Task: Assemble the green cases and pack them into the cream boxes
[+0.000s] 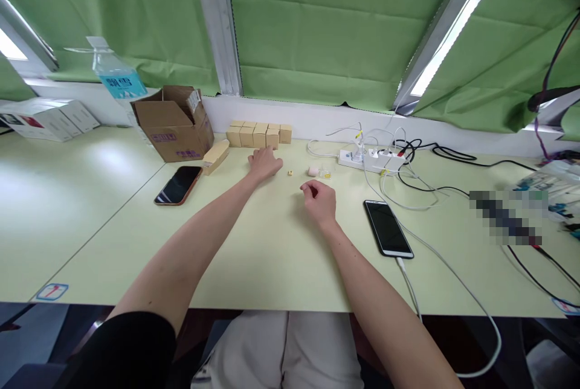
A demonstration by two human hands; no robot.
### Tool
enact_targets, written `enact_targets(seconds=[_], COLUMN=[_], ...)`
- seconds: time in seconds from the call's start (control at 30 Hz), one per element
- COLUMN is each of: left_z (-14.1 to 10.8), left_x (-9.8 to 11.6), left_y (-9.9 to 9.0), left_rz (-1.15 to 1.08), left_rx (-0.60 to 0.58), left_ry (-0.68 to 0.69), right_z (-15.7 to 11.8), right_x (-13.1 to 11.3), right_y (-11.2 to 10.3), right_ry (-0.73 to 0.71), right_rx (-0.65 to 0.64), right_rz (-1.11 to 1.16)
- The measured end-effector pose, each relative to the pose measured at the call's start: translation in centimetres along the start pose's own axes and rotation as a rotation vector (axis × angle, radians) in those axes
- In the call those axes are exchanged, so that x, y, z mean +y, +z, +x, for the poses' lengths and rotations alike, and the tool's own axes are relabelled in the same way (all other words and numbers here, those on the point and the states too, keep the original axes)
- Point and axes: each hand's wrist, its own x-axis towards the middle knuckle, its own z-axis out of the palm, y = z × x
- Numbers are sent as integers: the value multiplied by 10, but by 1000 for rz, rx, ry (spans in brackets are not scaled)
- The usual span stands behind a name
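My left hand (265,163) reaches over the table, fingers spread and bent, just in front of a row of small cardboard boxes (260,135). Its fingertips are close to the boxes' front; whether they touch one I cannot tell. My right hand (319,200) is closed, thumb and index finger brought together, and anything between them is too small to make out. Between the hands lies a tiny yellowish piece (290,173). Beyond the right hand are a small pink piece (313,171) and a clear little container (325,174) with something yellow in it.
To the left stand an open brown carton (181,142), a long narrow cardboard box (216,156), a phone (178,185) and a water bottle (115,69). On the right are a white power strip (371,160) with tangled cables and a second phone (388,228) on a charging cable.
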Motion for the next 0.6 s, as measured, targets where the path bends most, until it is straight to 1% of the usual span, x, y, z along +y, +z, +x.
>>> enact_targets(seconds=[0.1, 0.2, 0.27, 0.33, 0.47, 0.6], left_z=[-25, -51, -67, -80, -100, -111], left_x=[-21, -35, -39, -39, -33, -31], left_y=[-4, -6, -10, -16, -26, -22], left_rz=[-15, -20, -92, -203, -407, -568], left_rx=[-26, 23, 84, 120, 158, 228], left_ry=[35, 63, 65, 78, 185, 237], right_z=[-3, -5, -5, -5, -5, 0], right_x=[-3, -7, -9, -10, -7, -2], right_y=[1, 3, 3, 2, 3, 10], right_ry=[1, -27, -36, -39, -48, -98], right_rx=[-144, -234, -257, -267, -268, -246], right_rz=[-317, -494, -536, -553, -572, -652])
